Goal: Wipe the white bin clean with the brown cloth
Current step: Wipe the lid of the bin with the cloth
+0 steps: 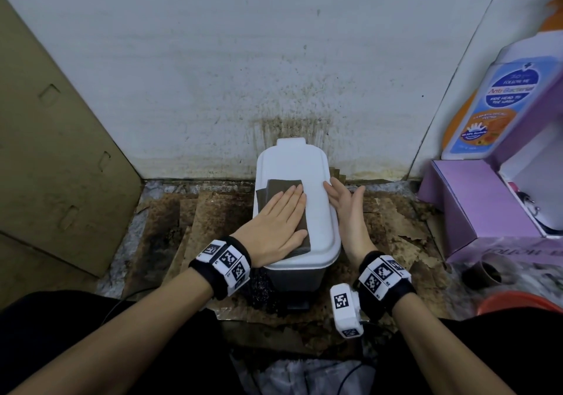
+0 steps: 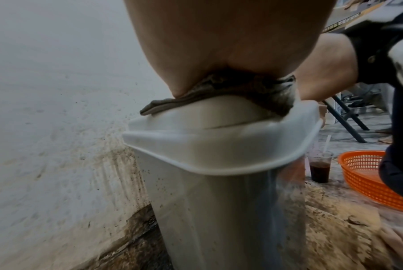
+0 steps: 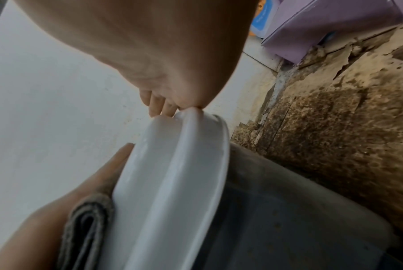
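We see the bin (image 1: 307, 181), smooth white plastic with a rounded lid, standing against a stained wall (image 1: 243, 74). Our left hand (image 1: 274, 227) lies flat, fingers straight, pressing the folded brown cloth (image 1: 281, 188) on the lid. Our right hand (image 1: 347, 211), fingers straight, touches the lid's right edge. Right of the bin: a purple box (image 1: 475, 208), an orange basket (image 2: 367, 175); beneath it, crumbling soiled cardboard (image 1: 195, 214).

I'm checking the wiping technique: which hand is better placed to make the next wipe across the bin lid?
The left hand. It lies flat on the brown cloth atop the white bin lid, while the right hand only rests against the lid's right edge, apart from the cloth.
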